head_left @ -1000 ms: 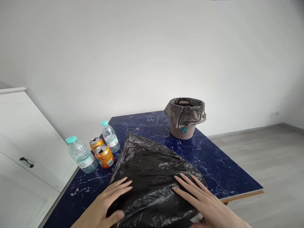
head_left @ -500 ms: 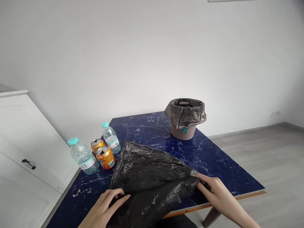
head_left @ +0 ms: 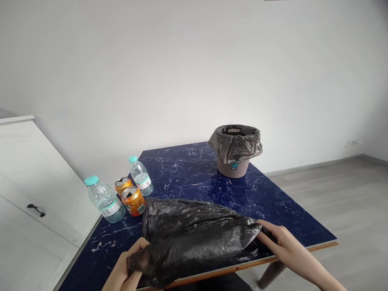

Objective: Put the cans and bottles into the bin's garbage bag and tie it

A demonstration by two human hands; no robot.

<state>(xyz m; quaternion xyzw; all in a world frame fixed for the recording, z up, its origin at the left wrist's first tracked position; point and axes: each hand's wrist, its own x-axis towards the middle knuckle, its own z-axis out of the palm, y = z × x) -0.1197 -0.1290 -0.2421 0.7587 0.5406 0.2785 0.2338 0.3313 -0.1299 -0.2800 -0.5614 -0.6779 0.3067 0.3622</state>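
Observation:
A crumpled black plastic trash bag (head_left: 194, 234) stretches between my two hands at the table's near edge. My left hand (head_left: 125, 264) is closed on the bag's left end, with part of the film over its fingers. At the other end, my right hand (head_left: 280, 242) pinches a gathered corner between thumb and fingers. Just beyond the bag's left side stand two opened orange soda cans (head_left: 133, 201) and two clear water bottles with turquoise caps, one nearer (head_left: 106, 200) and one farther (head_left: 141, 176).
A greyish-pink trash can (head_left: 233, 169) lined with a black bag stands at the far right of the blue marble-patterned table (head_left: 178, 169). A white cabinet (head_left: 33, 178) with a dark handle is on the left. Behind the table is a pale wall (head_left: 182, 72).
The bag's far edge has come nearer to me, and its left end is now gathered in my left hand. My right hand has shifted slightly right, keeping its pinch.

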